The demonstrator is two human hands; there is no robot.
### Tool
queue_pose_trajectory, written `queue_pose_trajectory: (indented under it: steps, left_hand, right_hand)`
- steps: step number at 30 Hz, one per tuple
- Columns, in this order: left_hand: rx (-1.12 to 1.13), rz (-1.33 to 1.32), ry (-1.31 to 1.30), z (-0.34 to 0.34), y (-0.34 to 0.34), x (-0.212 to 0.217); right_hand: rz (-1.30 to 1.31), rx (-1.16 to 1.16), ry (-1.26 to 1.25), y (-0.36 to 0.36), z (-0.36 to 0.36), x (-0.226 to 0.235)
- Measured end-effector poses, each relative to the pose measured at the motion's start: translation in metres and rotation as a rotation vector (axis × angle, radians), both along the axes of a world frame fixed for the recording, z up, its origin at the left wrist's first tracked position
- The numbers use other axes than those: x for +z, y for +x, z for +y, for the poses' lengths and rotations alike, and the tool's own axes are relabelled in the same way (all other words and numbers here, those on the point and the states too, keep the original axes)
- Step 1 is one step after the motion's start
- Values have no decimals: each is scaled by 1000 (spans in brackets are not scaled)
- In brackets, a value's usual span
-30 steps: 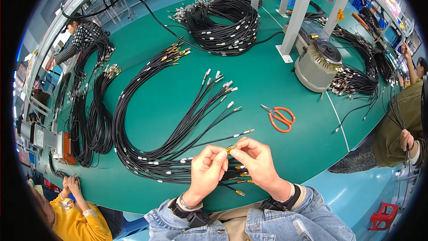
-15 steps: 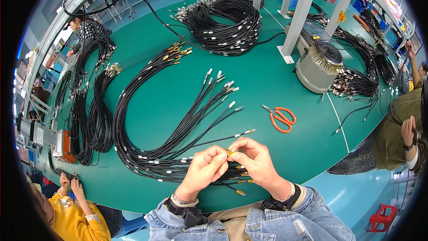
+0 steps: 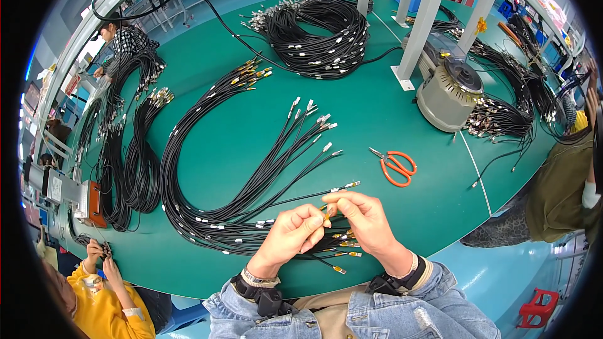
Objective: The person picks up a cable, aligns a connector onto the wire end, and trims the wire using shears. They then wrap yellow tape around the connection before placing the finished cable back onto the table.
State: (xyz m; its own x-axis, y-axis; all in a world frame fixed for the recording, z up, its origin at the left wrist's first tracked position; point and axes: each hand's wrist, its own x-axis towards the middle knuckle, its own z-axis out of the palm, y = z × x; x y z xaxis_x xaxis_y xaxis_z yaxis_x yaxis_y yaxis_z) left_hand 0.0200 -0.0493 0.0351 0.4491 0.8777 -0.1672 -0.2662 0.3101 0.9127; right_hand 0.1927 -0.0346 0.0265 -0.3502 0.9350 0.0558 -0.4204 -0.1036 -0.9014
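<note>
My left hand (image 3: 290,233) pinches the yellow-wrapped end of a black cable (image 3: 326,215) between thumb and forefinger. Close beside it on the right, my right hand (image 3: 365,221) has its thumb and forefinger drawn together at the tip of that end; what they hold, if anything, is too small to make out. A bundle of black cables (image 3: 168,172) curves over the green table, its strands running beneath my hands. Several other yellow-tipped cable ends (image 3: 344,243) lie under and beside my right hand. White-tagged ends (image 3: 328,122) fan out beyond my hands.
Orange-handled scissors (image 3: 399,168) lie right of centre on the green table (image 3: 352,150). Beyond stand a round grey machine (image 3: 447,97), metal posts (image 3: 422,22) and a large cable coil (image 3: 317,37). More cables (image 3: 141,169) hang at the left. Co-workers sit or stand around the edges.
My right hand's fingers have shifted slightly up and away from the cable end, which the left hand keeps pinched. At the right edge, a co-worker's arm has moved.
</note>
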Motion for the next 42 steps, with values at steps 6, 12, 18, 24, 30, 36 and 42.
queue_pose_trajectory:
  steps: [6,12,18,24,30,36,42]
  left_hand:
    - [86,59,41,-3,9,3]
    - [33,35,9,-2,11,7]
    - [-46,3,15,1,7,-3]
    - [-12,54,-23,1,9,-1]
    - [42,139,46,-1,14,-2]
    - [128,469,330,-1,26,-11]
    - [282,865,605,41,8,-7]
  right_hand:
    - [-136,-118,215,6,0,0]
    - [-146,-95,216,6,0,-3]
    - [-86,-85,124,3,-2,1]
    - [-22,-27,77,7,1,0]
    - [-73,0,86,15,1,2]
    - [-357,53,106,45,7,-9]
    - [-785,146,234,71,17,-11]
